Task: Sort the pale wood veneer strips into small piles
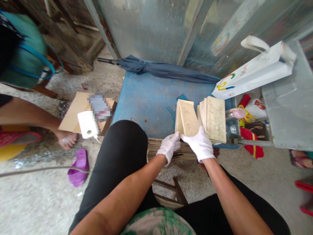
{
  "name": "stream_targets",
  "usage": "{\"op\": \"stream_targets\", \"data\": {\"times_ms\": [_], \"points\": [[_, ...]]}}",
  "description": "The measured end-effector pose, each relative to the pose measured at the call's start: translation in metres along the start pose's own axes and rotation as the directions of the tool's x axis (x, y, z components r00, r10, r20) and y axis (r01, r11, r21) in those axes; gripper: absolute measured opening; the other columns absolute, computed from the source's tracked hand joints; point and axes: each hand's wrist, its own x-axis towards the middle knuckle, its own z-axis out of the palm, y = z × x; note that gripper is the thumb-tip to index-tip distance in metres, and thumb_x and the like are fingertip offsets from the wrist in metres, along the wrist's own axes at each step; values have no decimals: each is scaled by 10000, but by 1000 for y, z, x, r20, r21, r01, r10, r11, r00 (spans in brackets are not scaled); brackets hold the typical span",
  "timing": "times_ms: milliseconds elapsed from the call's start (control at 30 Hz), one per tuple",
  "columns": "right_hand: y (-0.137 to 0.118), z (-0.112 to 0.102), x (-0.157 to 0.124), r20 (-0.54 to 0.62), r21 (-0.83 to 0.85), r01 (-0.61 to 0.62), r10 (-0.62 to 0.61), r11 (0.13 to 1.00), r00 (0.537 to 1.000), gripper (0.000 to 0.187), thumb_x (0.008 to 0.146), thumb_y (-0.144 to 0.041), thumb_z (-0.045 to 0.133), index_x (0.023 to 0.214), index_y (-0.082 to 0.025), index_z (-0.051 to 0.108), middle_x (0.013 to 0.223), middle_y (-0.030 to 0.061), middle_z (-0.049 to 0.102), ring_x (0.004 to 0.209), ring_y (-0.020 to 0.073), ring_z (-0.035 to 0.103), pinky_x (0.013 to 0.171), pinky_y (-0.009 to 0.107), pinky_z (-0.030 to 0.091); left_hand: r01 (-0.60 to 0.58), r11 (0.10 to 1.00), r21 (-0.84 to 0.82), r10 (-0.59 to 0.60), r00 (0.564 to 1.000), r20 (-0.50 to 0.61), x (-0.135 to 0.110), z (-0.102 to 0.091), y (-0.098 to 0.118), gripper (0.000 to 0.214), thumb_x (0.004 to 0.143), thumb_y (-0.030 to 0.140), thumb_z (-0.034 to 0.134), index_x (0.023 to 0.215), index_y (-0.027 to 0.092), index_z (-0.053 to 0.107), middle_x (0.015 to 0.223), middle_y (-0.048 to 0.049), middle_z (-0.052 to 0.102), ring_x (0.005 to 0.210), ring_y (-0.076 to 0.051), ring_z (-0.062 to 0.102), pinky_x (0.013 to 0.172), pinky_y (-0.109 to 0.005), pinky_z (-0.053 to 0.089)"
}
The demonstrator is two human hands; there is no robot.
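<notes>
Two piles of thin, pale tan rectangular pieces, like wood or card, stand side by side on a blue tabletop. The left pile (187,114) has a tilted top piece. The right pile (215,119) sits close beside it. My left hand (169,147), in a white glove, is closed with its fingertips pinched at the left pile's near left corner. My right hand (200,143), gloved too, spans that pile's near end, thumb at the left and fingers at the right side. Below both hands lies a row of brown layered cardboard (154,150).
A folded dark umbrella (166,71) lies along the back of the blue table (137,98). At right are a white paper bag (256,70) and an open drawer of small items. A white charger (88,124) rests on cardboard at left. Another person's foot (66,138) is near a purple slipper (78,168).
</notes>
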Motion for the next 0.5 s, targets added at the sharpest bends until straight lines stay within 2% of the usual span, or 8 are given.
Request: {"op": "stream_targets", "data": {"times_ms": [100,167,233,333,433,500], "points": [[15,-15,-35,67,71,-26,22,997,998,818,592,-660,687,1241,-200,495,987,99,667,892,310,662,740,398,513,71,995,-73,-61,989,132,-4,8,5,580,744,596,674,1089,131,633,1004,-133,697,801,-178,674,800,-323,532],[24,-15,-65,59,18,-61,60,998,996,880,581,-667,693,1297,-206,471,1038,117,660,888,327,665,732,413,513,89,990,-113,-66,980,190,-5,9,3,541,758,566,674,1074,128,645,1047,-153,700,864,-219,684,845,-373,537],[33,-6,-95,-12,-26,-31,31,999,999,955,572,-622,720,1371,-191,423,1144,148,628,978,338,645,777,410,510,72,988,-134,-45,981,190,-5,7,-3,465,725,467,738,1028,123,659,1042,-151,709,894,-242,686,867,-397,536],[45,15,-128,-77,-2,-23,23,1000,997,888,612,-574,715,1363,-177,456,1232,159,590,1087,338,605,858,405,499,65,995,-74,-52,985,162,-4,0,-13,427,618,334,821,948,108,671,968,-148,726,847,-258,691,841,-419,543],[60,27,-137,-51,114,-125,131,986,990,846,651,-606,679,1355,-180,485,1276,165,571,1101,333,603,893,425,495,54,998,13,-56,974,221,-8,-2,-18,476,576,346,849,950,99,690,944,-144,731,813,-246,691,828,-410,541],[71,23,-130,-17,237,-202,212,950,977,834,662,-639,662,1346,-189,505,1249,152,598,1097,317,609,915,422,489,15,997,80,-36,963,268,-14,2,-18,513,561,375,861,963,96,707,937,-136,734,801,-227,686,822,-380,537]]}}
